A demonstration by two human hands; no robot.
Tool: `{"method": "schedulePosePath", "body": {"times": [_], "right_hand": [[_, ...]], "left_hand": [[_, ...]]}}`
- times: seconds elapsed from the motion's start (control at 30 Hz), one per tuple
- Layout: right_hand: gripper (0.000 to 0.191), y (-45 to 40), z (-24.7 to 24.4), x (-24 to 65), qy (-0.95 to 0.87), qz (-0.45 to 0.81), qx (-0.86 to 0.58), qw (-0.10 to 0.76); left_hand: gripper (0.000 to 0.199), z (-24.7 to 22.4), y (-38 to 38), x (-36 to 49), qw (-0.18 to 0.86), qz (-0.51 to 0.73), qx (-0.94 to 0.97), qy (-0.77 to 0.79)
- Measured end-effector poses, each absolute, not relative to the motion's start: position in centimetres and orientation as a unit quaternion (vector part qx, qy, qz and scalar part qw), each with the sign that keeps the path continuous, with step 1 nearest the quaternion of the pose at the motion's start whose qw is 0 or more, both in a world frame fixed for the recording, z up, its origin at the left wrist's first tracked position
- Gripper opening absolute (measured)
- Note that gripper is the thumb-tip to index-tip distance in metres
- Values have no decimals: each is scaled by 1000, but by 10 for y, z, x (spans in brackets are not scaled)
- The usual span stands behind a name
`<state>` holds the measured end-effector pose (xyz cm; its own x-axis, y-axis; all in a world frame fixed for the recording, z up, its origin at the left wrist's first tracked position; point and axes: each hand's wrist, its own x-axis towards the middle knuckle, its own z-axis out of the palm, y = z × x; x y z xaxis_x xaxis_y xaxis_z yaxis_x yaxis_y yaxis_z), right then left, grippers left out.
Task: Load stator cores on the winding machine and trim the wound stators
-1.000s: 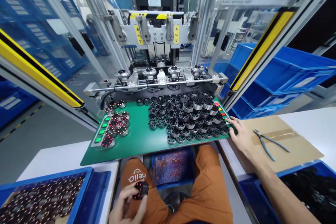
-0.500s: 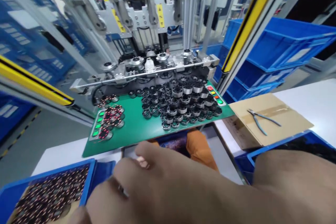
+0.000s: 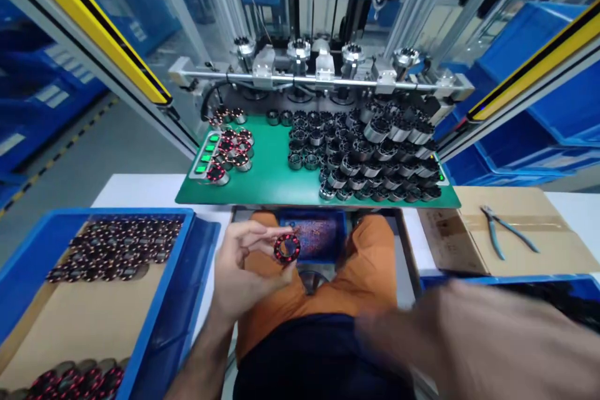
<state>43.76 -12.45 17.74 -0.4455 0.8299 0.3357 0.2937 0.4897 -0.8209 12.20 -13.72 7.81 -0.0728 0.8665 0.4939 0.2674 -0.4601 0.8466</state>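
Note:
My left hand (image 3: 250,262) pinches a ring-shaped wound stator (image 3: 287,249) with red and black windings, held over my lap. My right hand (image 3: 469,325) is a motion blur at the lower right, near the blue bin of black parts; its fingers cannot be made out. On the green mat (image 3: 267,184) stand several copper-wound stators (image 3: 242,161) at the left and many stacked black-and-silver stators (image 3: 349,164) at the right.
A machine rail with fixtures (image 3: 300,50) runs behind the mat. Left is a blue bin (image 3: 162,319) with wound stators on cardboard. Right, pliers (image 3: 494,234) lie on a cardboard box (image 3: 473,200), beside a blue bin of black parts (image 3: 553,294).
The view has swung down and right. My left hand now shows over my lap with a stator in it. The forearm and hand that crossed the front have cleared it.

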Motion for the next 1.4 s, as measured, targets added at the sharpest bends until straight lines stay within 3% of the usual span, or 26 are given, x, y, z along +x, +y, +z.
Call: {"method": "schedulePosePath", "body": {"times": [0.1,0.23,0.33,0.5,0.67,0.77,0.9,1.07,1.17,1.27,1.4], "right_hand": [[60,-116,166,431,-689,458,-398,397],[67,-105,136,412,-549,654,-346,389],[59,-108,122,408,-503,710,-302,389],[42,-114,124,416,-472,703,-335,412],[40,-119,123,420,-432,719,-345,421],[37,-122,120,417,-392,740,-331,435],[47,-122,116,414,-359,741,-354,444],[60,-121,108,419,-352,700,-397,478],[57,-125,105,422,-394,668,-401,487],[51,-128,106,420,-445,620,-408,501],[44,-129,111,410,-471,581,-410,523]], "left_hand": [[66,99,-127,123,239,558,692,390],[71,112,-121,138,272,522,718,372],[71,116,-123,153,303,506,721,364],[64,116,-132,167,231,553,689,407],[20,112,-138,164,139,539,736,386],[20,112,-141,161,162,522,749,375],[23,107,-145,153,172,481,776,371],[19,58,-148,149,266,444,763,389],[11,27,-144,156,334,406,747,406],[17,25,-135,161,346,428,708,441],[17,55,-129,164,383,548,597,444]]}}
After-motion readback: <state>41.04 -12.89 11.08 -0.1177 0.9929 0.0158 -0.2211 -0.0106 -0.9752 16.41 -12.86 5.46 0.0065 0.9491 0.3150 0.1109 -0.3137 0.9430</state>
